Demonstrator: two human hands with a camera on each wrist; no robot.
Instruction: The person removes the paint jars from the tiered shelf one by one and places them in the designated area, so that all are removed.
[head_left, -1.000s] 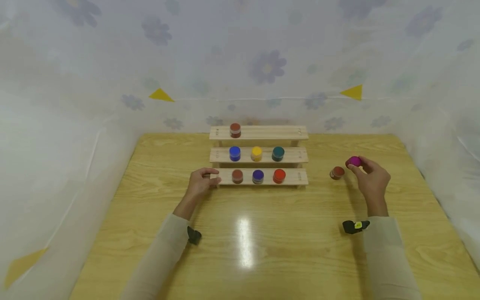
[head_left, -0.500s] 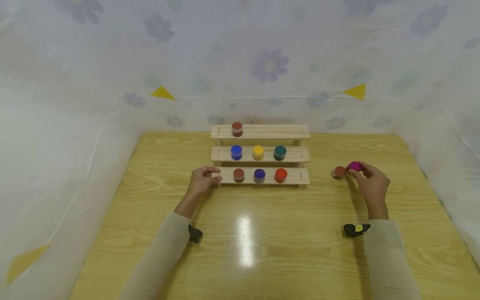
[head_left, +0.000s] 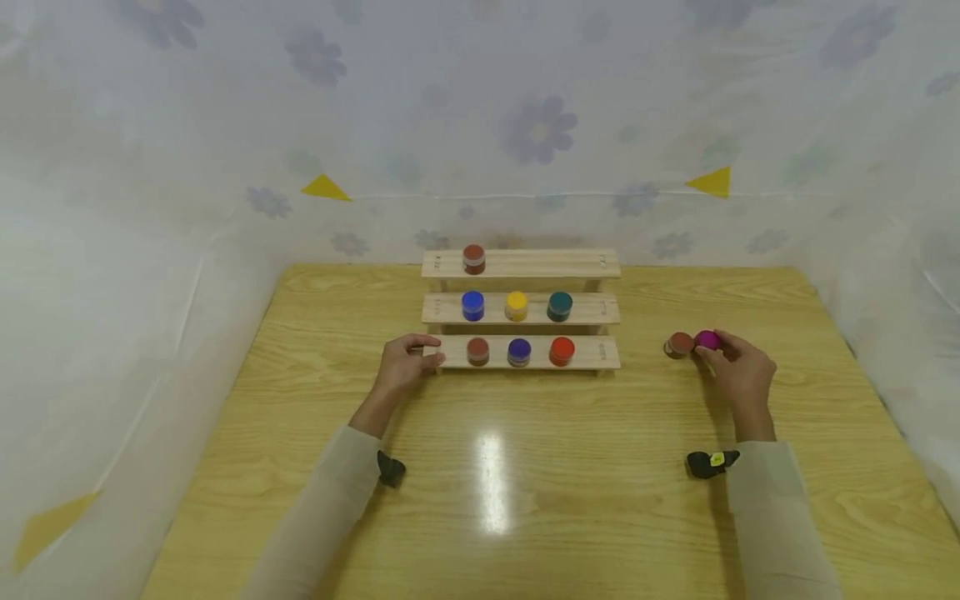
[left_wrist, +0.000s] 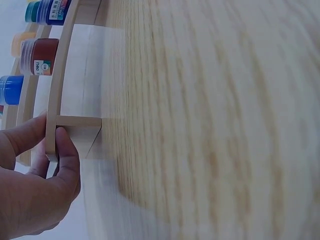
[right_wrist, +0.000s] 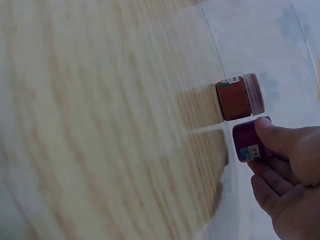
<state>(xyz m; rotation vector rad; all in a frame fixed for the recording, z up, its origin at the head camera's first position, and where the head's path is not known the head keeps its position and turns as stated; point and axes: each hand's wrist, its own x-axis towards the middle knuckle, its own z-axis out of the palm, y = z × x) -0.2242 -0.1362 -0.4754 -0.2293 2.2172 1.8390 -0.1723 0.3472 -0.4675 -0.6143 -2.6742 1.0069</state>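
My right hand (head_left: 742, 373) pinches a purple paint jar (right_wrist: 246, 142) between thumb and fingers. In the right wrist view the jar hangs slightly tilted, its base just off the table. Close beside it stands a brown paint jar (head_left: 678, 345), upright on the table. My left hand (head_left: 403, 364) grips the left end of the lowest board of a three-tier wooden rack (left_wrist: 51, 115), thumb on one face and fingers on the other. That board carries a brown jar (head_left: 477, 351), a dark violet jar (head_left: 519, 352) and a red jar (head_left: 562, 351).
On the rack's middle board stand a blue jar (head_left: 472, 305), a yellow jar (head_left: 516, 305) and a dark green jar (head_left: 559, 306). The top board holds a reddish-brown jar (head_left: 473, 259) towards its left. Behind the wooden table (head_left: 585, 500) hangs a flowered curtain (head_left: 480, 108).
My right hand has brought the purple jar down towards the table, closer beside the standing brown jar. My left hand keeps its grip on the rack, which has not moved.
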